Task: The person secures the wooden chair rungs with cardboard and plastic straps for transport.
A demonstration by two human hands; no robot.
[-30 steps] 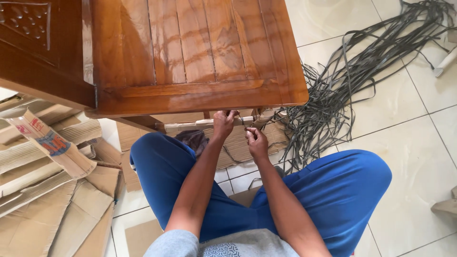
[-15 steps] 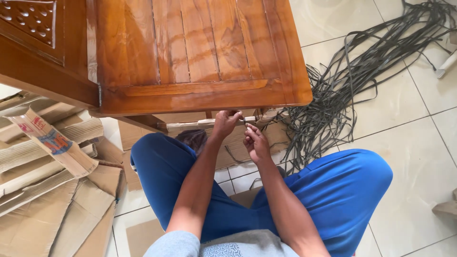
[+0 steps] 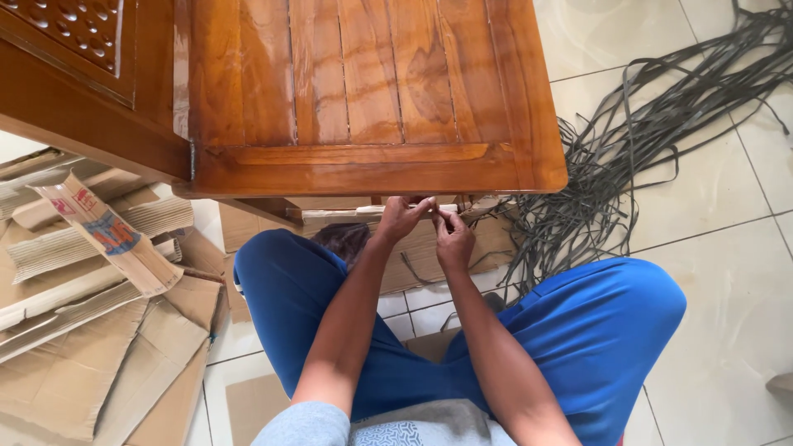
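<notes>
Pale cardboard-wrapped rail runs horizontally just under the front edge of the varnished teak table top, w/ most of its length hidden by that overhang; only a thin light strip shows. Both hands meet at its right part: left hand curled over the rail, fingers clenched on the wrapping; right hand just beside it, thumb and forefinger pinched together at the rail, on something too thin to make out, so whether it grips a strap cannot be told. Hands touch or nearly touch each other. Room for moving is tight: table edge directly above the knuckles, the person's blue-trousered knees flanking both forearms, flat cardboard on the floor right behind the hands. Right of the table corner, a loose tangle of dark grey plastic straps spreads over pale floor tiles, some ends reaching close to the right hand. Left side: heap of corrugated cardboard sheets and a folded printed carton piece. Carved wooden panel at upper left, adjoining the table top.
</notes>
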